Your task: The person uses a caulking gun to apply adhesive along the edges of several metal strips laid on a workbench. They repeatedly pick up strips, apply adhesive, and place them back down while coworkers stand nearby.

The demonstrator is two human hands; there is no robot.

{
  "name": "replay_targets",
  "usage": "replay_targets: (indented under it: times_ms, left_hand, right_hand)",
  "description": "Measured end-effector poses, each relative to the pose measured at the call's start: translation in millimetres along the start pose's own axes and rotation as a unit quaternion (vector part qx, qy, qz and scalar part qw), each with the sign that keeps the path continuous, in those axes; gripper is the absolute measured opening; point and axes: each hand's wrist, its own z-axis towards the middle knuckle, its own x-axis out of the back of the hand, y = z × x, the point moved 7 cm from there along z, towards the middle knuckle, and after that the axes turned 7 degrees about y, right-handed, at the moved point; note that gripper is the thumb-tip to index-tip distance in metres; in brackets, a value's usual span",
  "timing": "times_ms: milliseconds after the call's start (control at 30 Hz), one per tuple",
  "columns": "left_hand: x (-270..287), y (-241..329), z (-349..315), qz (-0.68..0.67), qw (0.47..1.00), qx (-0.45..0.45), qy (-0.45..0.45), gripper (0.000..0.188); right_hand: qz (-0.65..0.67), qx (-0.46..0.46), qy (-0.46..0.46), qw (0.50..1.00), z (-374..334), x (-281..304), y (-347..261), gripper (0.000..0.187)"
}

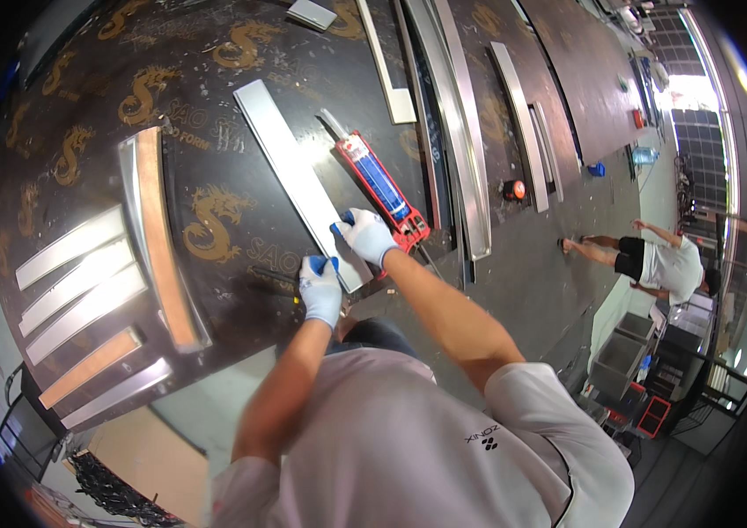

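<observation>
A long silver-white metal strip (290,167) lies slantwise on the dark table (206,53). My left hand (319,289), in a white glove with blue fingertips, pinches its left edge near the close end. On the opposite edge, a little farther up, my right hand (366,236) in a matching glove has its fingers curled over the strip. Just right of the strip rests a red caulking gun (376,176) with a blue cartridge and a pale nozzle pointing away from me. My right wrist is close to its handle end.
Leftward lie several short metal strips (91,268) and long orange-brown-faced pieces (162,238). Long metal channels (461,114) stretch along the right, beside an orange-and-black round object (513,190). Another person (668,264) walks on the floor at far right, near metal bins (620,352).
</observation>
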Motion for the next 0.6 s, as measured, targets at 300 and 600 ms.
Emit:
replay_targets:
  times_ms: [300,600]
  left_hand:
    - [14.5,41.3,-21.7,-0.225,0.949,0.191,-0.11,0.044]
    - [9.7,71.0,-55.6,-0.171,0.968,0.078,-0.165,0.026]
  right_hand:
    - [0.12,0.129,0.03,0.984,-69.0,46.5,14.7,0.041]
    - [0.517,-0.067,-0.034,0.853,-155.0,19.4,61.3,0.032]
